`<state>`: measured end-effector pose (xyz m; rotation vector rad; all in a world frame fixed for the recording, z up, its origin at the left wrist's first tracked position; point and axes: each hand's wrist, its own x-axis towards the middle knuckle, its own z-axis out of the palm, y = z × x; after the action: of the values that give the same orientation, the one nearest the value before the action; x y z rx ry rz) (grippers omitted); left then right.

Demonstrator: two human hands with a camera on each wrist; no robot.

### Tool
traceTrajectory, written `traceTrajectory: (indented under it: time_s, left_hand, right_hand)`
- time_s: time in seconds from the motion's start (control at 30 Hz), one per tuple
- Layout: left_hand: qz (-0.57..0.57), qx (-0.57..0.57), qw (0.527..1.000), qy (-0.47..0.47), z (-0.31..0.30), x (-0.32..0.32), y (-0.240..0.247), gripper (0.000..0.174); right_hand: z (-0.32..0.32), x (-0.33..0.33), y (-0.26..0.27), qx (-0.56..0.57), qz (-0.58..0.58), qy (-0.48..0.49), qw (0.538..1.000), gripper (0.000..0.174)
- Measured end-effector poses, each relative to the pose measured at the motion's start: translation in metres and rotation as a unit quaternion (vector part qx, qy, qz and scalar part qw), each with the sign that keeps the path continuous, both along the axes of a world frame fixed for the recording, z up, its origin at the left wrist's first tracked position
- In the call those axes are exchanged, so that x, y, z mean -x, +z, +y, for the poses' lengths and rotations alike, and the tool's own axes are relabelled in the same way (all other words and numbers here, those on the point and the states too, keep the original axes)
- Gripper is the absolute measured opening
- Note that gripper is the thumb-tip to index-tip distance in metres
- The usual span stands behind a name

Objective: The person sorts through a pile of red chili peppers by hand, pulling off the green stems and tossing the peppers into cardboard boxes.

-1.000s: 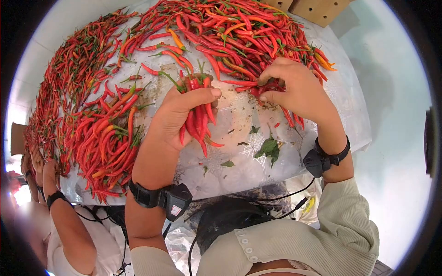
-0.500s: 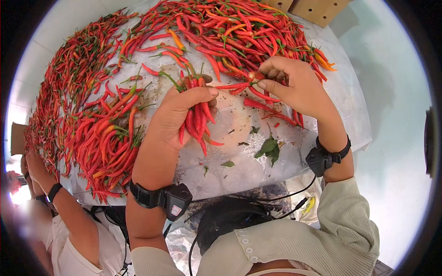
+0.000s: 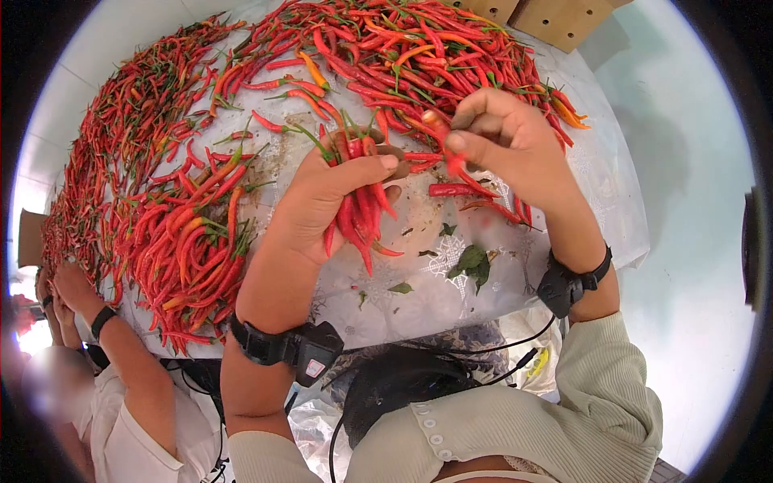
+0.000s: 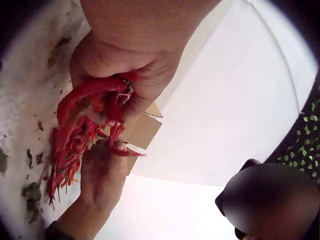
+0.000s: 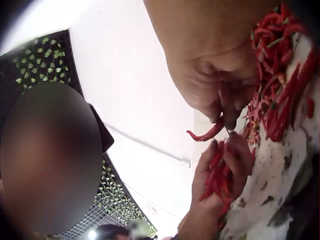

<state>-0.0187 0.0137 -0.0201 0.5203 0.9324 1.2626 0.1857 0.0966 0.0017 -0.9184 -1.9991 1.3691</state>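
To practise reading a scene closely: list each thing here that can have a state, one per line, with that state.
left hand: grips the chilli bunch
chilli bunch: held together, tips hanging down
right hand: pinches the single chilli
single chilli: lifted off the table
chilli pile: spread loose on the tablecloth

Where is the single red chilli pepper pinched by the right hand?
Head view, upper centre: the single red chilli pepper is in the right hand, beside the bunch of red chillies in the left hand.
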Motion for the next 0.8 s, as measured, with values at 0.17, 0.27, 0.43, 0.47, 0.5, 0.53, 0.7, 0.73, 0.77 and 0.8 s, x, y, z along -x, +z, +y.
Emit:
traceTrajectory:
  time_s: [0.17,0.27,0.43,0.47,0.5,0.53,0.7,0.73,0.77,0.8]
  left_hand:
    - [0.002,-0.040,0.998,-0.039,0.003,-0.002,-0.006,0.022]
    - [0.039,-0.036,0.999,0.007,0.002,-0.003,-0.006,0.021]
    - [-0.047,0.019,0.998,0.048,0.004,0.010,-0.011,0.022]
    - [-0.077,0.039,0.995,0.043,0.005,0.014,-0.013,0.023]
    - [-0.071,0.033,0.996,0.044,0.005,0.015,-0.013,0.024]
    - [-0.064,0.027,0.997,0.044,0.005,0.016,-0.012,0.024]
    - [-0.042,0.021,0.998,0.041,0.006,0.015,-0.012,0.024]
    - [-0.043,0.025,0.998,0.041,0.006,0.015,-0.011,0.024]
    - [-0.044,0.028,0.998,0.041,0.005,0.015,-0.011,0.024]
    - [-0.034,0.023,0.998,0.045,0.005,0.015,-0.010,0.025]
  right_hand:
    - [-0.015,0.024,-0.018,-0.043,0.041,0.052,0.997,0.015]
    - [-0.017,0.024,-0.017,-0.132,0.005,0.040,0.990,0.016]
    - [0.001,0.008,-0.013,-0.278,-0.115,-0.034,0.953,0.018]
    - [0.003,0.005,-0.014,-0.307,-0.142,-0.015,0.941,0.018]
    - [0.004,0.002,-0.016,-0.335,-0.168,0.006,0.927,0.019]
    - [0.005,0.002,-0.018,-0.363,-0.193,0.026,0.911,0.020]
    - [0.002,0.006,-0.021,-0.356,-0.204,0.027,0.912,0.015]
    - [0.001,0.006,-0.020,-0.356,-0.201,0.020,0.913,0.014]
    - [0.002,0.007,-0.020,-0.357,-0.181,0.008,0.916,0.014]
    - [0.002,0.008,-0.019,-0.359,-0.162,-0.003,0.919,0.014]
